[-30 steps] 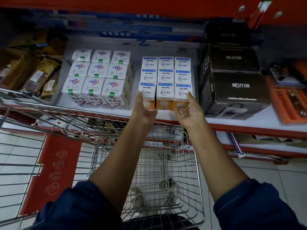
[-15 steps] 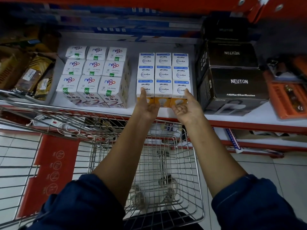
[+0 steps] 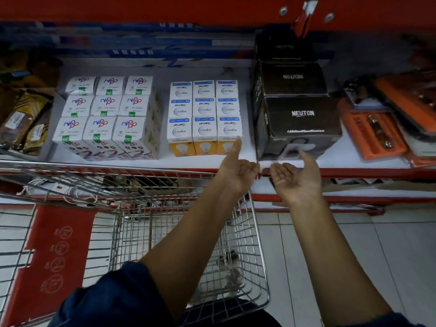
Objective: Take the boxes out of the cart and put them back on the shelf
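Note:
A block of white and orange bulb boxes [image 3: 204, 118] stands in neat rows on the white shelf [image 3: 245, 159]. My left hand [image 3: 237, 167] is at the shelf's front edge, thumb up beside the block's right front corner, holding nothing. My right hand [image 3: 296, 175] hovers palm up, fingers apart, just below the black Neuton boxes [image 3: 299, 114]. The wire cart [image 3: 188, 232] under my arms shows no boxes in its basket.
White boxes with coloured logos [image 3: 106, 116] fill the shelf's left part. Brown packets [image 3: 23, 121] lie far left, orange tool packs [image 3: 382, 128] far right. A red floor mat [image 3: 54, 256] lies left of the cart. A red shelf [image 3: 212, 8] runs overhead.
Both hands have left the bulb boxes and shifted right and back toward the shelf edge. The view has swung right too.

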